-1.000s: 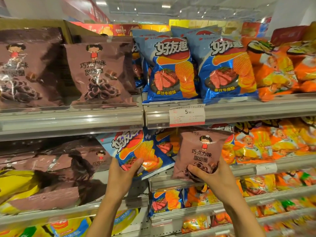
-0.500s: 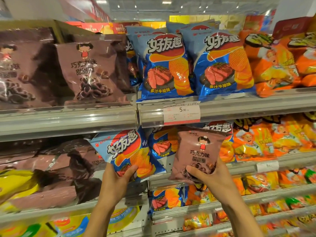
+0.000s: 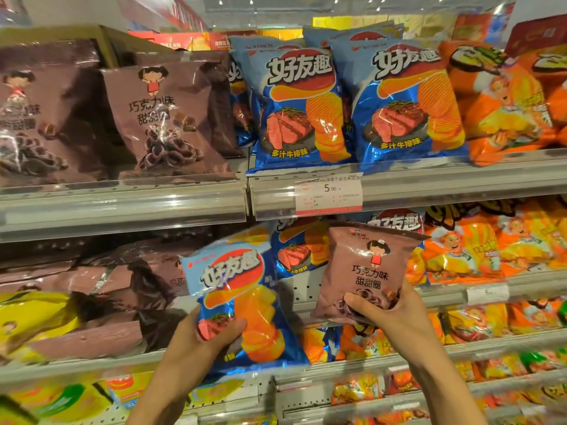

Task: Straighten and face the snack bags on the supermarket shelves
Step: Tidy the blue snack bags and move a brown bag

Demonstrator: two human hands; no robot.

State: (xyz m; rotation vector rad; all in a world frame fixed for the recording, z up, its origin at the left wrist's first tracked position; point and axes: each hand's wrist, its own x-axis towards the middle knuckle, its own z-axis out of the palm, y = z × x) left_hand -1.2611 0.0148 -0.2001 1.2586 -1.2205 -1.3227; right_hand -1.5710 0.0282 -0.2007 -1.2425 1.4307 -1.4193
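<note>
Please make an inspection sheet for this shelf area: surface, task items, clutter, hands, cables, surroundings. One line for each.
Surface: metal shelf rails in tiers; a price tag reading 5.90 is clipped to the upper rail.
Task items: blue chip bag held tilted in front of the shelves; brown chocolate-ring bag held upright, facing out.
Clutter: brown bags on the middle-left shelf lie flat and jumbled, with yellow bags among them.
Hands: left hand grips the blue chip bag's lower part; right hand grips the brown chocolate-ring bag's bottom.
Cables: nothing seen.
Surroundings: orange bags at right, ceiling lights above.
</note>
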